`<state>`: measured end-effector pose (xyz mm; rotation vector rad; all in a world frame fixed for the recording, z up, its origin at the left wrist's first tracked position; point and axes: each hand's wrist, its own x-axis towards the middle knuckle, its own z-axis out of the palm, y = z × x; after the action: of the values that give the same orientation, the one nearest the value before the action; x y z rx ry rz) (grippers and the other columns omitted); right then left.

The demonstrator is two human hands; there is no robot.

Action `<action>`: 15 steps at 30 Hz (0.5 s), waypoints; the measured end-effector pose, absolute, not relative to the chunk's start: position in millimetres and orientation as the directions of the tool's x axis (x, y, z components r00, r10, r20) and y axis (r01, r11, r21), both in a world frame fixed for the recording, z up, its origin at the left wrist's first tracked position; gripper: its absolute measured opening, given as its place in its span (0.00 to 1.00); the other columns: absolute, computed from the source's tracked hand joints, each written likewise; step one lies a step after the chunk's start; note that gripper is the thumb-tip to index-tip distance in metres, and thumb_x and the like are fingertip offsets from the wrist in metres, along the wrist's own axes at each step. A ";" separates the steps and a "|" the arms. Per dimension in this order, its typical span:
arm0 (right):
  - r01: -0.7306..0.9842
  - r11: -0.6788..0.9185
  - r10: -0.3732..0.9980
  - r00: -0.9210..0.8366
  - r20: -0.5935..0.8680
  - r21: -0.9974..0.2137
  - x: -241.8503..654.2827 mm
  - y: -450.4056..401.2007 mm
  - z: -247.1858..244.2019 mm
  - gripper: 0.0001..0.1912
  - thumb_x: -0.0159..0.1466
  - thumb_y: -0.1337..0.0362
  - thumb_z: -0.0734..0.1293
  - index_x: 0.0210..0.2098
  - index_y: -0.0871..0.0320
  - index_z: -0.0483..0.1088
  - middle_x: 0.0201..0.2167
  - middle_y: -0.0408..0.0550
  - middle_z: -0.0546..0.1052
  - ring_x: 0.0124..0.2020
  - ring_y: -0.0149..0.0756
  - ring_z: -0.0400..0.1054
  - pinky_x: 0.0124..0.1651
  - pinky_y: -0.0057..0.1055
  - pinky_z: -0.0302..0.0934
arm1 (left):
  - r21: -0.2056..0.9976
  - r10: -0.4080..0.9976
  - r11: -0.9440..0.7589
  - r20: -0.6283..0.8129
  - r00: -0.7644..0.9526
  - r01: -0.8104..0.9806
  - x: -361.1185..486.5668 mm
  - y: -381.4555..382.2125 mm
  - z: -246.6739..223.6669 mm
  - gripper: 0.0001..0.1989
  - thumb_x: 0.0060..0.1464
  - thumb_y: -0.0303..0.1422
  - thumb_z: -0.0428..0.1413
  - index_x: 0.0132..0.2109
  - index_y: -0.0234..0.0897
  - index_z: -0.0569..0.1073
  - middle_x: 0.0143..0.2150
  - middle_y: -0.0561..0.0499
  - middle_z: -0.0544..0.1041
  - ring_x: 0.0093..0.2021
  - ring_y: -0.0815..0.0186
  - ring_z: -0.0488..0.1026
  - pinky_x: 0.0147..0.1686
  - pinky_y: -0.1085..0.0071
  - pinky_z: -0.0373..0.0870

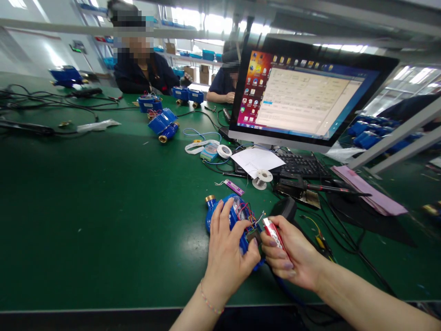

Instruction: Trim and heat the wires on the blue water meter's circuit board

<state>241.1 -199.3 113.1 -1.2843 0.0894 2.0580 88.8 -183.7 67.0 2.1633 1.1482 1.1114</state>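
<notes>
A blue water meter [211, 215] with a brass threaded end lies on the green table in front of me. Its casing is uncovered, showing red and other thin wires [245, 211] and a small dark circuit board [253, 235]. My left hand [225, 248] grips the meter from above, thumb and index finger curled about the board. In my right hand [292, 250] is a red lighter [274, 235] with white lettering, its metal top pointing at the loose wire ends. I see no flame. The hands are close together, and the left one covers part of the meter.
A monitor [303, 96] stands behind a keyboard [303, 165]. Nearby are a solder spool [262, 178], a soldering iron [337, 189], a purple wired piece [234, 187] and a white paper [257, 161]. More blue meters [161, 122] and cables are farther back, where two people sit.
</notes>
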 end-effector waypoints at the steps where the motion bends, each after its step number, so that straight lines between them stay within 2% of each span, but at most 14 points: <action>1: -0.585 -0.758 0.515 -0.263 -0.816 -0.290 241.1 -199.2 113.6 0.33 0.68 0.48 0.45 0.14 0.61 0.56 0.08 0.40 0.49 0.07 0.24 0.41 0.07 0.18 0.35 | 0.685 0.833 -0.553 0.445 0.329 0.473 89.1 -183.6 67.1 0.13 0.53 0.29 0.50 0.46 0.39 0.71 0.66 0.45 0.50 0.67 0.53 0.43 0.63 0.44 0.49; 7: -0.587 -0.759 0.512 -0.269 -0.816 -0.282 240.9 -198.1 114.3 0.36 0.68 0.44 0.45 0.14 0.61 0.56 0.08 0.40 0.49 0.07 0.24 0.42 0.08 0.18 0.36 | 0.688 0.836 -0.549 0.444 0.323 0.474 89.6 -183.3 67.8 0.13 0.53 0.30 0.50 0.46 0.40 0.70 0.66 0.45 0.50 0.67 0.54 0.43 0.63 0.45 0.49; 15: -0.563 -0.768 0.521 -0.269 -0.810 -0.307 240.4 -199.4 114.4 0.35 0.68 0.47 0.43 0.13 0.61 0.56 0.07 0.40 0.49 0.06 0.24 0.41 0.07 0.18 0.35 | 0.678 0.831 -0.556 0.448 0.330 0.480 88.6 -184.0 67.1 0.13 0.54 0.30 0.49 0.46 0.39 0.70 0.66 0.45 0.49 0.67 0.54 0.43 0.63 0.45 0.49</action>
<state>240.4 -199.4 114.4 -1.3006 0.0540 2.0722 88.6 -184.0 67.1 2.1746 1.1546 1.1107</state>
